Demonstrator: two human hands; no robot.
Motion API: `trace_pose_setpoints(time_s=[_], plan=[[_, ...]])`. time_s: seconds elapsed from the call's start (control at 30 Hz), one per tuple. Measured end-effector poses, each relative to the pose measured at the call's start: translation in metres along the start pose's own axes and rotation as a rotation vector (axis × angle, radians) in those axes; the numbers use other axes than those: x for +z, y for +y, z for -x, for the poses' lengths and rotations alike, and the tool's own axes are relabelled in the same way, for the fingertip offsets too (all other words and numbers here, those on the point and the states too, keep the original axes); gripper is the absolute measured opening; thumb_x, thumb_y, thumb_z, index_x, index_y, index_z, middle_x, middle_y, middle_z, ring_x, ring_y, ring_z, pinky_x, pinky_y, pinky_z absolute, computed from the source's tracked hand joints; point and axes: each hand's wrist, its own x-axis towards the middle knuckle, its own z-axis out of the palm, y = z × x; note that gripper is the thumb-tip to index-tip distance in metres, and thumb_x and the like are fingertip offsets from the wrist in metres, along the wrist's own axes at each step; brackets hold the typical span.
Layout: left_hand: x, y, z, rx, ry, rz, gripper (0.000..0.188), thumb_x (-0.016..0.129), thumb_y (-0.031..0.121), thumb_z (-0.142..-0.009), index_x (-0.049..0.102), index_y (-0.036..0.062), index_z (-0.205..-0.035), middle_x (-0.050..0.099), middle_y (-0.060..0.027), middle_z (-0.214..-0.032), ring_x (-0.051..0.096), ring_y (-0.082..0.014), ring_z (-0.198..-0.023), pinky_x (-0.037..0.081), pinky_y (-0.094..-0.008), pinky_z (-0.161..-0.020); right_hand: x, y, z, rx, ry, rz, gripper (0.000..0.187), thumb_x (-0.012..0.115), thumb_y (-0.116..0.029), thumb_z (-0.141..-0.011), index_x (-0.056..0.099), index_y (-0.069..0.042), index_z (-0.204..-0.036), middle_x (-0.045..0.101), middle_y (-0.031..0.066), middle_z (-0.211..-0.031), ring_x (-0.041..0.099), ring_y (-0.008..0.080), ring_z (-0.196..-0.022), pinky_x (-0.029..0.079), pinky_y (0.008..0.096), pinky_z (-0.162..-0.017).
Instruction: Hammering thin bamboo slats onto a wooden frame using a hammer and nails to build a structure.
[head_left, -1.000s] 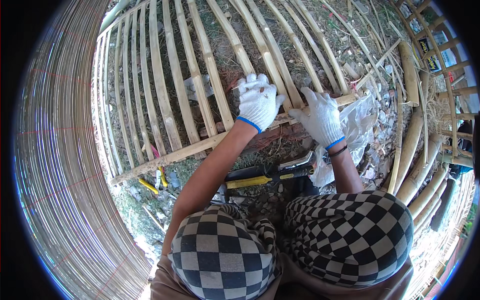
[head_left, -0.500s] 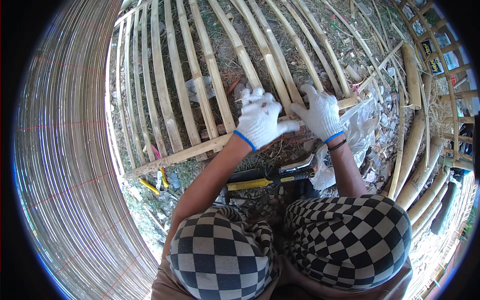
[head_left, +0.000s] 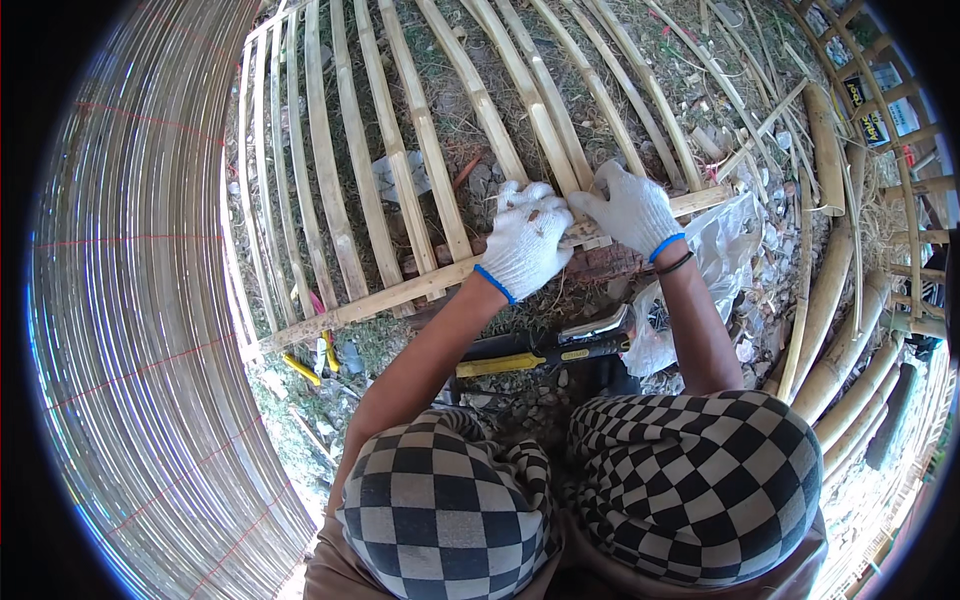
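- Now, gloved left hand (head_left: pixel 525 250) presses its curled fingers onto a bamboo slat (head_left: pixel 540 120) where it meets the crossbar (head_left: pixel 400 293).
- Gloved right hand (head_left: pixel 630 208), at three o'clock beside it, grips the same joint.
- Hammer (head_left: pixel 545 355) lies at six o'clock.

I see a flat frame of pale split-bamboo slats (head_left: pixel 430 150) lying on the ground, the long slats fanning away from me. 1 cross slat (head_left: pixel 400 292) runs slantwise over their near ends. 2 slats (head_left: pixel 560 160) meet it just between my gloved hands, touching both.
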Motion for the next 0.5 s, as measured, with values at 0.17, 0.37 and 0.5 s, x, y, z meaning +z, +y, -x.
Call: trace_pose_setpoints(time_s=[0.17, 0.37, 0.5], plan=[[-0.001, 0.0, 0.001, 0.007, 0.016, 0.02, 0.033, 0.085, 0.026, -0.07, 0.075, 0.0123, -0.098, 0.07, -0.0042, -0.115, 0.061, -0.0261, -0.127, 0.037, -0.0538, -0.116, 0.0, 0.014, -0.019, -0.076, -0.169, -0.228, 0.063, 0.075, -0.059, -0.094, 0.071, -0.001, -0.117, 0.076, 0.027, -0.106, 0.074, 0.0446, -0.106, 0.057, 0.051, -0.091], [-0.001, -0.003, 0.003, -0.028, -0.021, -0.016, 0.034, 0.085, 0.032, -0.072, 0.08, 0.0137, -0.1, 0.071, -0.0021, -0.121, 0.059, -0.0226, -0.131, 0.036, -0.0507, -0.117, -0.004, 0.01, -0.02, -0.041, -0.231, -0.194, 0.073, 0.081, -0.065, -0.085, 0.067, -0.001, -0.117, 0.076, 0.0255, -0.104, 0.073, 0.0461, -0.104, 0.057, 0.05, -0.091], [-0.005, -0.001, 0.001, -0.081, -0.123, 0.01, 0.031, 0.083, 0.031, -0.074, 0.082, 0.014, -0.1, 0.071, -0.0016, -0.127, 0.058, -0.0226, -0.133, 0.034, -0.0504, -0.119, 0.003, 0.007, -0.019, -0.001, -0.182, -0.103, 0.075, 0.085, -0.063, -0.08, 0.065, -0.001, -0.118, 0.075, 0.0254, -0.105, 0.074, 0.0464, -0.104, 0.057, 0.0497, -0.092]])
